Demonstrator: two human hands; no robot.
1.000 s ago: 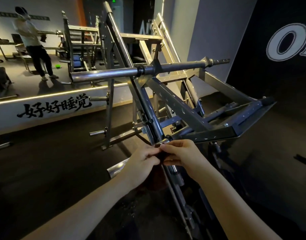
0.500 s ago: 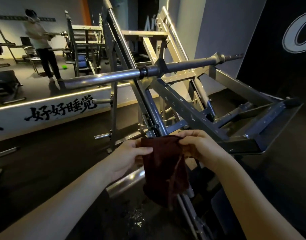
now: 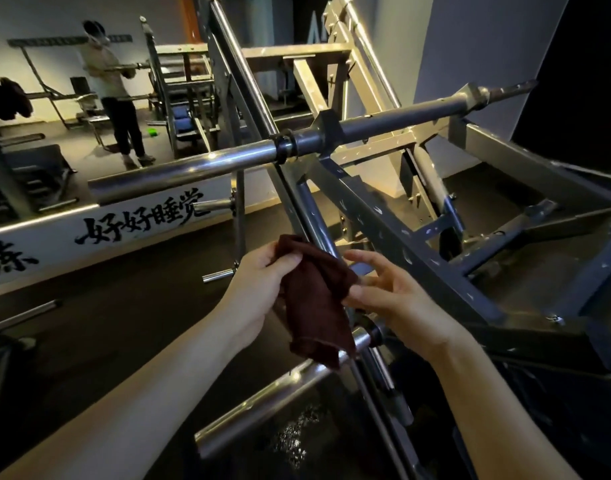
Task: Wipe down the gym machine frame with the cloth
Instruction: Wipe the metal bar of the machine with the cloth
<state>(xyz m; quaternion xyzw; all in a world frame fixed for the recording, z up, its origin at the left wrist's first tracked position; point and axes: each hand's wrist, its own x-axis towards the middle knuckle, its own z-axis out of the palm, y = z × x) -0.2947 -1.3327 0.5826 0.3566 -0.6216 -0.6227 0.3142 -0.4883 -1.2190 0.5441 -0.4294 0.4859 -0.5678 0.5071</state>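
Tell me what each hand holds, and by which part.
The left hand grips the dark red cloth by its upper end; the rest hangs down. The right hand holds nothing, its fingers spread beside the cloth's edge.

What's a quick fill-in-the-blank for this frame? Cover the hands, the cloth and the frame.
1. The left hand grips a dark red ____ by its upper part.
2. The right hand, fingers loosely spread, is on the ____ side of the cloth.
3. The frame of the gym machine is ____ the cloth.
4. A person stands in the background at the upper ____ of the view.

Missing words: cloth; right; behind; left.
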